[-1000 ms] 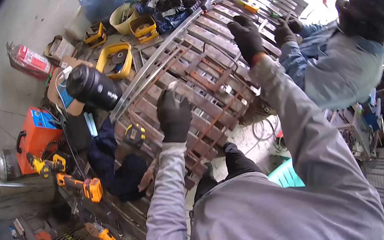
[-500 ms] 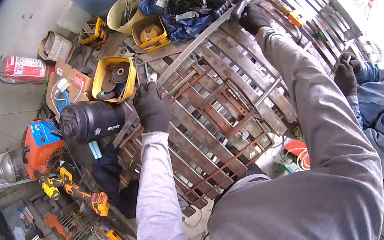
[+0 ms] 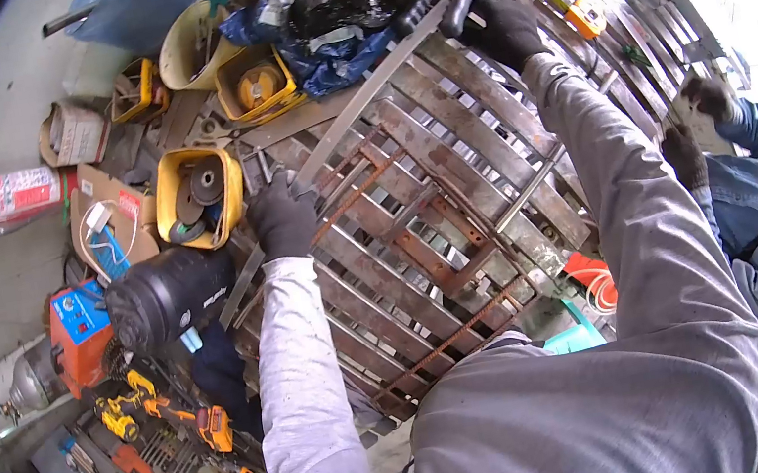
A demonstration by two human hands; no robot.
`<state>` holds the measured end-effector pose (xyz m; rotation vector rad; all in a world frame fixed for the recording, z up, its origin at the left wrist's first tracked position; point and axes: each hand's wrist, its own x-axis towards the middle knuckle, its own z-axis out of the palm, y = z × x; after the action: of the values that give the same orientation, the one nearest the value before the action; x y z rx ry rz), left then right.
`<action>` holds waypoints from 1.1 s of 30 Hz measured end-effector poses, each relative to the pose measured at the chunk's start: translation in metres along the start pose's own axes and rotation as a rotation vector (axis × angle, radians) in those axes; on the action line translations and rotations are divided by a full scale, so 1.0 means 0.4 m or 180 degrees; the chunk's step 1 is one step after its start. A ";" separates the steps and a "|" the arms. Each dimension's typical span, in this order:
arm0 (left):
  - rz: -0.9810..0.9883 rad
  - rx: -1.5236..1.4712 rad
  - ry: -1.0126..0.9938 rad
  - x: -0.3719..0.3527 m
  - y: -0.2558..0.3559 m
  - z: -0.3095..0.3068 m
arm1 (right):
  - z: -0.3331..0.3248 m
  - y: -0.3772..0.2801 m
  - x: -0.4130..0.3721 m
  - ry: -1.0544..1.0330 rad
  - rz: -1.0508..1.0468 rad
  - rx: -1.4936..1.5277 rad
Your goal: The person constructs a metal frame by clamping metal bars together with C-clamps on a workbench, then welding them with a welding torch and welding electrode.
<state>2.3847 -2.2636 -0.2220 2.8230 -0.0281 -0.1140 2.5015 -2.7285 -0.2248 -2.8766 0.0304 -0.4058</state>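
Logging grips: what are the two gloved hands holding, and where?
Both grip the rusty slatted steel grille: left hand on its left edge, right hand at its far edge.

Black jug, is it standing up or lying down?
Lying down: the black jug rests on its side beside the orange box.

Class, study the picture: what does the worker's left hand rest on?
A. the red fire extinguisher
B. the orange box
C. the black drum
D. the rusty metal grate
D: the gloved left hand lies on the edge of the metal grate, while the right hand grips a dark handle at the far side.
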 end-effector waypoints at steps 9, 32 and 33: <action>-0.0009 -0.0735 -0.0287 0.018 -0.047 0.017 | 0.019 -0.001 -0.019 0.0349 0.0020 0.0442; -0.0449 -0.2391 -0.0611 0.009 -0.105 0.049 | -0.112 -0.040 0.081 -0.1301 -0.1265 -0.0285; -0.0520 -0.2395 -0.0592 0.002 -0.084 0.031 | -0.092 -0.034 0.087 -0.1248 -0.1272 -0.0235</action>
<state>2.3847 -2.2355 -0.2443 2.0526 0.1687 -0.3436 2.5248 -2.7256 -0.1777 -2.9729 -0.6132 0.1037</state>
